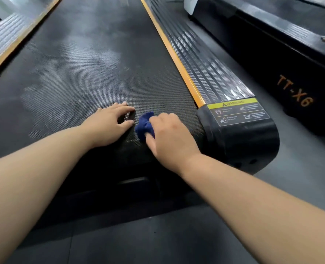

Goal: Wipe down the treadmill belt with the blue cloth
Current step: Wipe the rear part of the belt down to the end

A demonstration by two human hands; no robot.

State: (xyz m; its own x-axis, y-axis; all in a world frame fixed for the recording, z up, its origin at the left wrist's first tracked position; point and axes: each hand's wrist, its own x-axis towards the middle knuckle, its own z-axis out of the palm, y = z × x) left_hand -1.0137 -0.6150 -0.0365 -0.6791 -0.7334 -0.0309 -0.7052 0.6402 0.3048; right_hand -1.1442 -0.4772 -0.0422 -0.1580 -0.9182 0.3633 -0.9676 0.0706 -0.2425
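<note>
**A:** Where's the blue cloth (144,124)?

**B:** Bunched on the treadmill belt (154,86), near the belt's rear edge at about its 5 o'clock. The right hand (169,138) grips it, fingers curled over it and pressing it down.

**A:** And the left hand (110,124)?

**B:** Flat on the belt just beside the cloth, at its 9 o'clock. Its fingers are spread wide and hold nothing.

**A:** Anything else?

**B:** Pale smudges (93,60) toward 12 o'clock. A yellow warning label (238,111) sits at the side rail (199,67) end, at 2 o'clock of the right hand.
</note>
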